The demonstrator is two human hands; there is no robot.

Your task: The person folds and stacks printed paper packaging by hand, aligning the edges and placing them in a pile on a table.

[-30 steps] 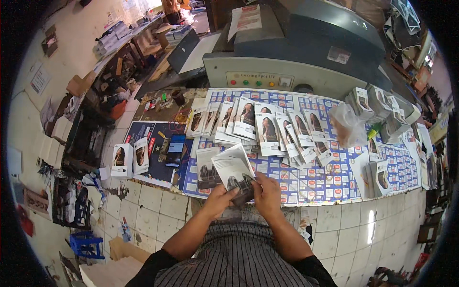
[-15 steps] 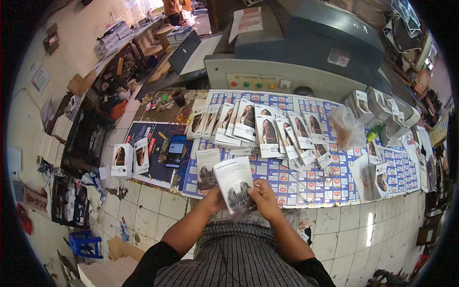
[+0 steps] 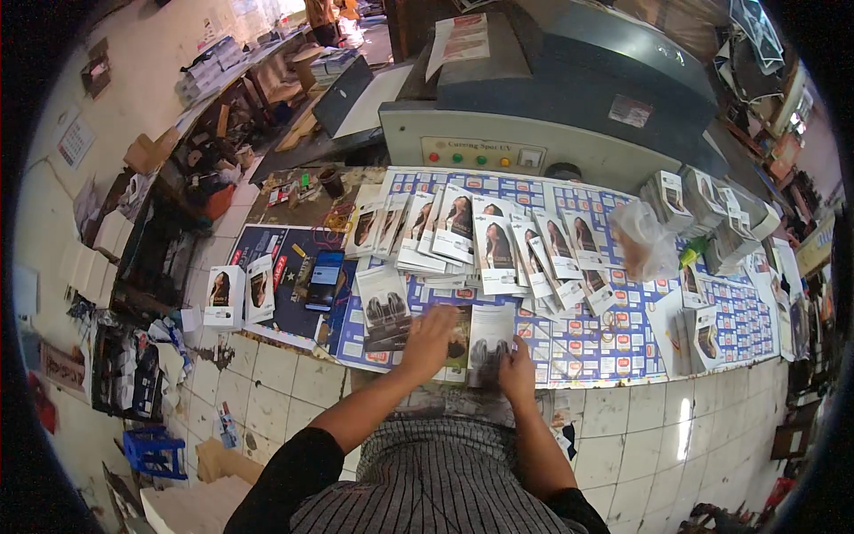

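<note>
Near the table's front edge lies an opened leaflet, its right page white with a grey picture and its left part darker and greenish. My left hand rests flat with fingers stretched out over the left part, covering some of it. At the leaflet's right edge my right hand is closed, the thumb on top of the page. Just left of my left hand lies a separate leaflet pile with the same grey picture. Beyond both hands several white leaflets with a long-haired figure on the front lie fanned in overlapping rows.
A phone lies on a dark printed sheet at left, beside two upright leaflet stacks. To the right are a clear plastic bag, a green bottle and more leaflet stacks. A large grey machine stands behind the table.
The leaflet has come down from the air onto the table and is spread open. My left hand has moved from its lower edge onto its left part; my right hand stays at the right edge.
</note>
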